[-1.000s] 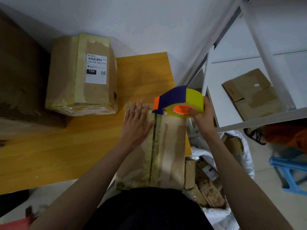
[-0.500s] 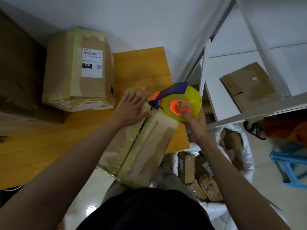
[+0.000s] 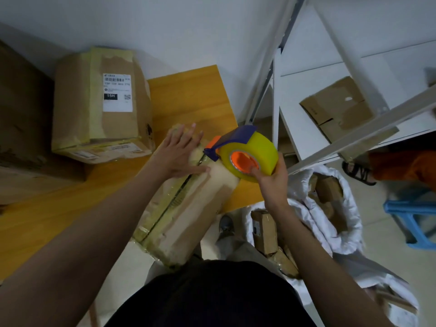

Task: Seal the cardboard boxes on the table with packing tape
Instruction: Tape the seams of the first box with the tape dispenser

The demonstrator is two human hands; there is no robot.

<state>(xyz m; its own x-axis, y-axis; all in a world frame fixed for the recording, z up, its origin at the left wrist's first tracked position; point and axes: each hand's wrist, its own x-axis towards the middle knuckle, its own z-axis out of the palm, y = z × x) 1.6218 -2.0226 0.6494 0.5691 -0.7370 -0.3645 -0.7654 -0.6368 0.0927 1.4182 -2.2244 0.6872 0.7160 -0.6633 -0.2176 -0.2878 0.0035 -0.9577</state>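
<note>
While the left hand (image 3: 180,153) presses flat on the long brown cardboard box (image 3: 188,208), the right hand (image 3: 271,175) grips the yellow tape roll in its blue-and-orange dispenser (image 3: 245,152) at the box's far end. Angled off the orange wooden table (image 3: 193,97) by the white wall (image 3: 188,27), the box has swung further than a second ago.

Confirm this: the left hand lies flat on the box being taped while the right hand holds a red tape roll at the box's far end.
Not quite. The tape roll is yellow, with an orange core, as the head view shows. The left hand does lie flat on the box, and the right hand holds the roll at its far end.
</note>
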